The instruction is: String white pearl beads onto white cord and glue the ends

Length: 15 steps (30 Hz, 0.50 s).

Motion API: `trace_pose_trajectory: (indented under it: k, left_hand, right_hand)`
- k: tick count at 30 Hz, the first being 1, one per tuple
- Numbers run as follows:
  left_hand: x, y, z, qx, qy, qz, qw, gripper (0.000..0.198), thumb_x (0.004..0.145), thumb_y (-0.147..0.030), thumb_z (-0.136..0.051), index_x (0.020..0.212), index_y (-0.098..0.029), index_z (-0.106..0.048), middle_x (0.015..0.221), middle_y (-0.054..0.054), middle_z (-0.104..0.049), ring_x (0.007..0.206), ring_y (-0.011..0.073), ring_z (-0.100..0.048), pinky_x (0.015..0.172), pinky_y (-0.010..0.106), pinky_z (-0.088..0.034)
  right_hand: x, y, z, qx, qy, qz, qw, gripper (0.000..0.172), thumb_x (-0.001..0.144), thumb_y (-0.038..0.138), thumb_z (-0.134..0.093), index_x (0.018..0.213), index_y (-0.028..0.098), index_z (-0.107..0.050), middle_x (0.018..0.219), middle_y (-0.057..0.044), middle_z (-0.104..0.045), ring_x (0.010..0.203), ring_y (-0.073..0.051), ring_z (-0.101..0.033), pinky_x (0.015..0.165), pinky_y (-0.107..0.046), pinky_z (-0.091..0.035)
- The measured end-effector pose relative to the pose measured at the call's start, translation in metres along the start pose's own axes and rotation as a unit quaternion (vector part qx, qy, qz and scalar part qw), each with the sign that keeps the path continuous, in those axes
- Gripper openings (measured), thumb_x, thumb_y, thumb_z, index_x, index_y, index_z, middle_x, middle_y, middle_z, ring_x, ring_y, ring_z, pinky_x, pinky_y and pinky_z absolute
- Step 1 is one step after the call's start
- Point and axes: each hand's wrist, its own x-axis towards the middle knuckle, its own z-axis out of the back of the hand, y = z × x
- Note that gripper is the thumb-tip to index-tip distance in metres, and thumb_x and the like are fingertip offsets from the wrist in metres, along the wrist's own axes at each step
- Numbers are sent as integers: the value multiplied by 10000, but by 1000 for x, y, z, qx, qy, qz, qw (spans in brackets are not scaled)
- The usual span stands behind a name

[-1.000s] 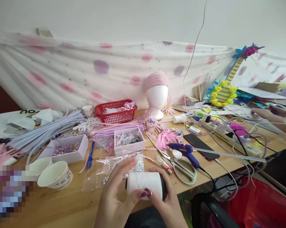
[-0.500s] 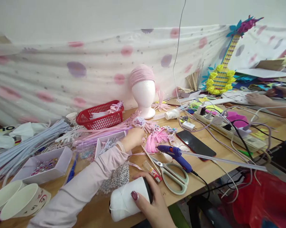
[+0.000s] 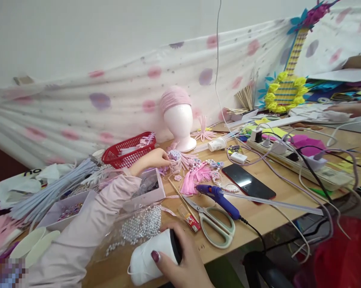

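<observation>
1. The right hand (image 3: 184, 256) gripped a white thread spool (image 3: 152, 258) near the front edge of the table (image 3: 258, 218), fingers hiding part of its dark end.
2. The left hand (image 3: 153, 159) had its fingertips drawn together by the rim of a small paper cup (image 3: 176, 165); I couldn't tell whether they pinched anything.
3. The pink sleeve (image 3: 93, 220) partly covered a white box (image 3: 148, 200); at far right, a co-worker's hand (image 3: 345, 109) was cut off.
4. I caught a couple of dark letters on the plastic bag (image 3: 52, 172); print on the red-and-yellow packet (image 3: 193, 224) was too small to read.
5. A second earlier, both hands had been on the spool.
</observation>
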Motion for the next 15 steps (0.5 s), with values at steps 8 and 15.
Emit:
trace_pose_trajectory:
  k: [8,15]
  left_hand:
    - [-34,-3,40,-262,-69,-37,962,115,802,-187,-645,740,-124,-718,913,133,-793,662,155,-710,591,229,-527]
    - [-42,4,63,-433,-154,-84,884,104,832,-91,-641,744,-124,-684,820,136,-793,625,142,-705,640,247,-565]
  right_hand:
    - [7,-15,-4,-8,-19,56,998,362,666,360,-784,1009,266,-719,887,-14,-739,837,-261,-662,795,-308,-494]
    - [12,-29,-9,-39,-39,81,995,374,656,503,-787,952,282,-731,781,-14,-731,718,-260,-660,679,-310,-498]
